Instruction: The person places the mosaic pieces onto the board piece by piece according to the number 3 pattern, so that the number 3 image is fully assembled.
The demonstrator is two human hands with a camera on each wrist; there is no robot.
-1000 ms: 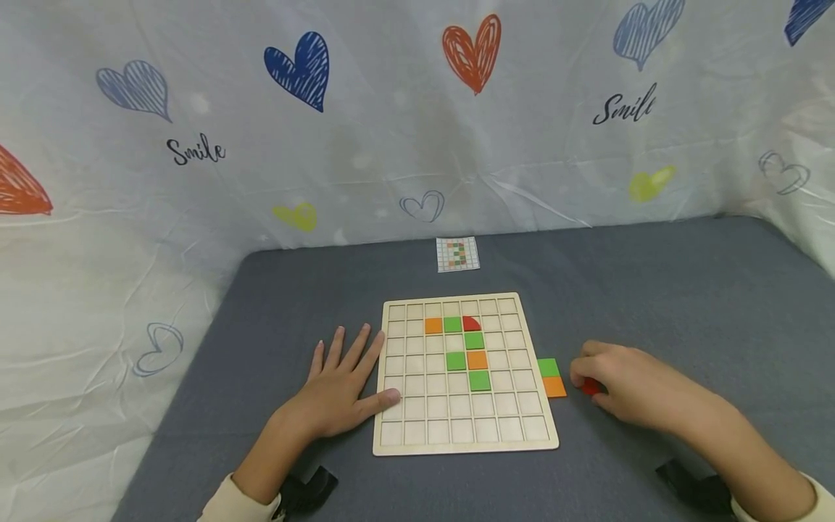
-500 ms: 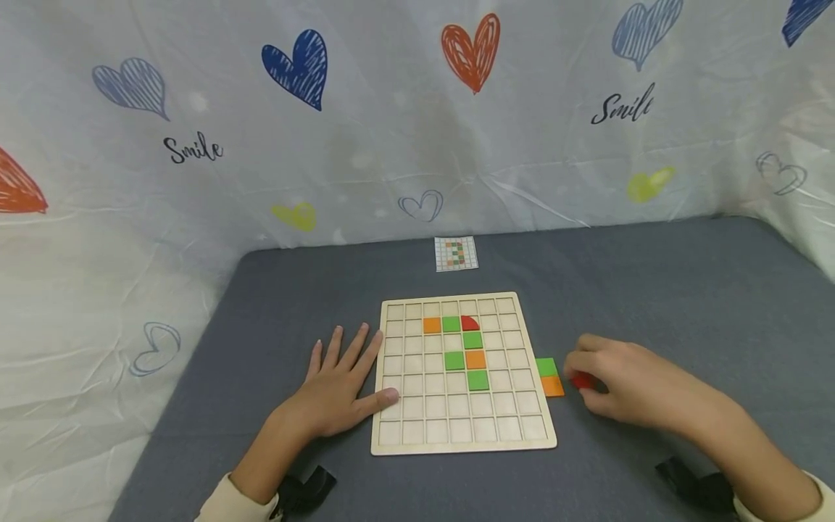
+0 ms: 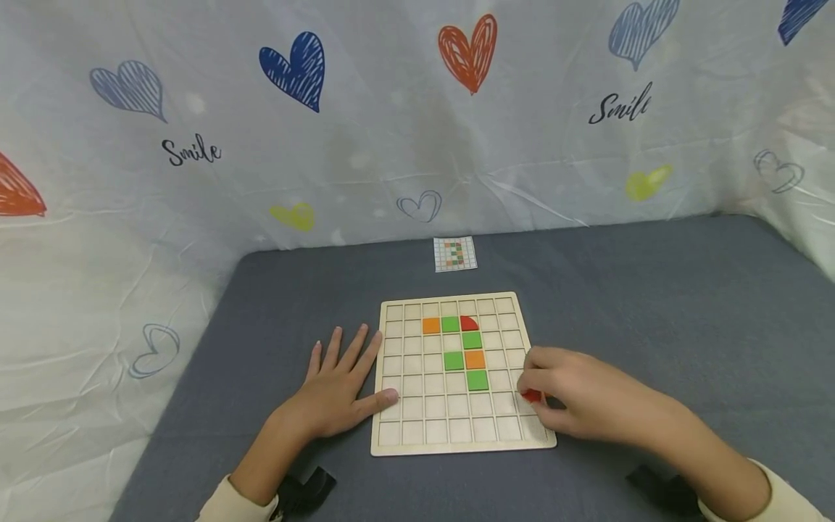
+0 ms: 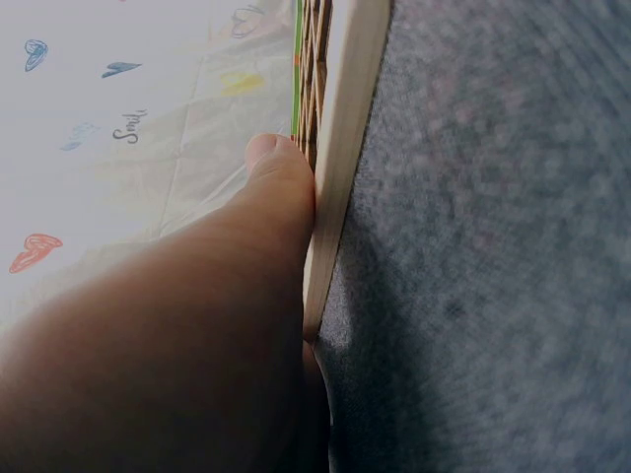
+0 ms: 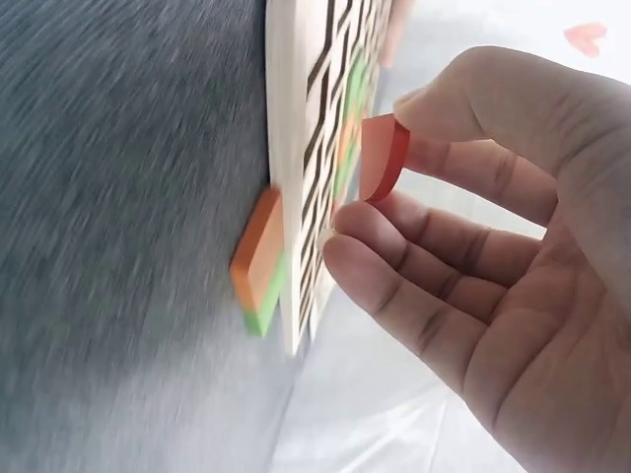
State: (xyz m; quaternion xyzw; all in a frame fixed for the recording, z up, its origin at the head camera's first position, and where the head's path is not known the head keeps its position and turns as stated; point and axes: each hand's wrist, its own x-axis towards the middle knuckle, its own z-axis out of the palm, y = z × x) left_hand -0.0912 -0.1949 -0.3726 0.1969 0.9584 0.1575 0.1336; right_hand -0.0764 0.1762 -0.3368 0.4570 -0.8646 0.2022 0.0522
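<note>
A wooden grid board (image 3: 437, 433) lies on the table, with orange, green and red tiles set in some cells. My left hand (image 3: 335, 399) rests spread at the board's left edge, its thumb (image 4: 271, 177) over the rim. Over the board's right edge, my right hand (image 3: 580, 395) pinches a red quarter-round tile (image 5: 383, 158) between thumb and fingers. An orange tile (image 5: 258, 246) and a green tile (image 5: 264, 305) lie against the board's right side in the right wrist view. In the head view my right hand hides them.
A small printed pattern card (image 3: 455, 254) lies behind the board, near the back edge of the grey cloth-covered table (image 3: 313, 290). A white curtain (image 3: 365, 130) printed with hearts hangs behind and at the sides.
My right hand has lifted the red tile from beside the loose tiles and carried it left over the board's right edge. My left hand has stayed in place.
</note>
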